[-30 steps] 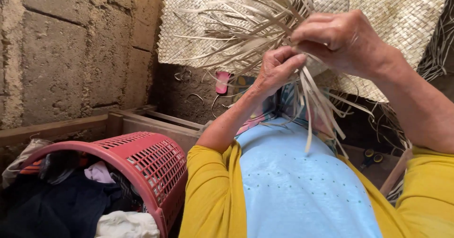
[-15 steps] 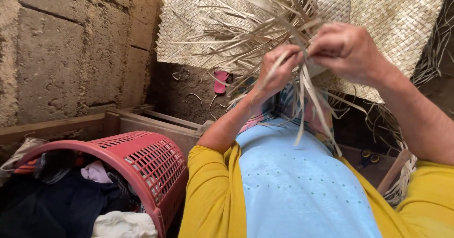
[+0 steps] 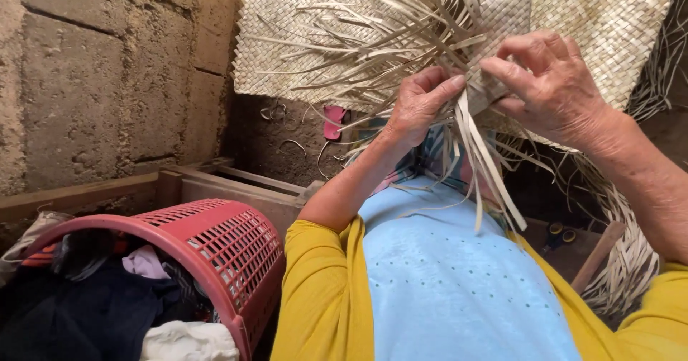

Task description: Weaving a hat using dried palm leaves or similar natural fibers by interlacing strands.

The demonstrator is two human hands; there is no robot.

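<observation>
A half-woven piece of pale palm-leaf strips (image 3: 401, 53) is held up in front of me, loose strip ends fanning out to the left and hanging down. My left hand (image 3: 423, 106) grips a bunch of the strips where the weave ends. My right hand (image 3: 548, 81) pinches strips just to the right of it, fingers bent over the woven edge. I wear a yellow cardigan over a light blue top (image 3: 451, 282).
A large woven mat (image 3: 602, 17) hangs behind the work. A red plastic laundry basket (image 3: 215, 239) full of clothes stands at lower left beside a wooden frame (image 3: 236, 185) and a rough block wall (image 3: 100, 74). Scissors (image 3: 555, 235) and a wooden handle (image 3: 598, 253) lie at right.
My hands have drawn slightly apart; the right hand moved right and opened its fingers over the woven edge, while the left hand keeps its hold on the strips.
</observation>
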